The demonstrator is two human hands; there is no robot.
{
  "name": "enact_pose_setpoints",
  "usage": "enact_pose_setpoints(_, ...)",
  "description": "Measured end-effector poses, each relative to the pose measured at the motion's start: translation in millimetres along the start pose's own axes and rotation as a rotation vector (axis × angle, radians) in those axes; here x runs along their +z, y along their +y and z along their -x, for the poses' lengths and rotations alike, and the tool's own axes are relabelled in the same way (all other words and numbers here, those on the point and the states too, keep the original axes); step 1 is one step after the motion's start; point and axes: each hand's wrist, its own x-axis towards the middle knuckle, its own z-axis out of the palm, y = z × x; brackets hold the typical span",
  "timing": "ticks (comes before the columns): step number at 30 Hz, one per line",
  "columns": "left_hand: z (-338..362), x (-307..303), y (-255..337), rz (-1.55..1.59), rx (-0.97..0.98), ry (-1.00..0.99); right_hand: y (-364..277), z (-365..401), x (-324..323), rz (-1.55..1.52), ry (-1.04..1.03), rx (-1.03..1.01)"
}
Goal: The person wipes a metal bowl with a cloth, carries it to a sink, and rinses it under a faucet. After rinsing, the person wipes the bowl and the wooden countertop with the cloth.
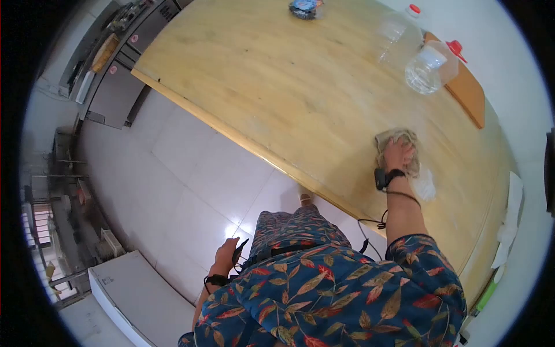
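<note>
My right hand [399, 155] presses flat on a beige cloth [395, 139] lying on the wooden table [277, 87], fingers spread over it. A crumpled white plastic piece [425, 185] lies just beside my wrist, which wears a black band. My left hand [226, 253] hangs at my hip, below the table edge, closed around a small black object [239, 247] with a cable running from it.
Two clear plastic bottles with red caps [428, 66] lie at the table's far right next to a wooden board [469, 92]. A dark round object [305, 8] sits at the far edge. A white cloth [509, 220] hangs at the right. Cabinets and a white box stand across the tiled floor.
</note>
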Motion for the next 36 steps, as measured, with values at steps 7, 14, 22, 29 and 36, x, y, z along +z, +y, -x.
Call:
enact_pose_setpoints(7, -10.7, 0.8, 10.3, -0.077, -0.198, 0.042, -178.8, -71.8, 27.8, 0.084, -0.109, -0.398)
enact_pose_setpoints(14, -67.3, -38.6, 50.3, -0.064, -0.267, -0.091, -265.4, 34.3, 68.4, 0.073, -0.107, -1.077)
enact_pose_setpoints(22, -143.0, -77.8, 47.9, -0.125, -0.189, -0.096, -111.2, -0.5, 54.8, 0.082, 0.044, -1.107)
enact_pose_setpoints(29, -163.1, -91.2, 9.9, -0.068, -0.119, -0.171, -7.2, 35.3, 34.6, 0.262, 0.154, -0.698)
enact_pose_setpoints(36, -158.6, -139.7, -68.3, -0.079, -0.092, -0.192, -84.8, 225.2, 58.9, 0.175, -0.034, -0.954)
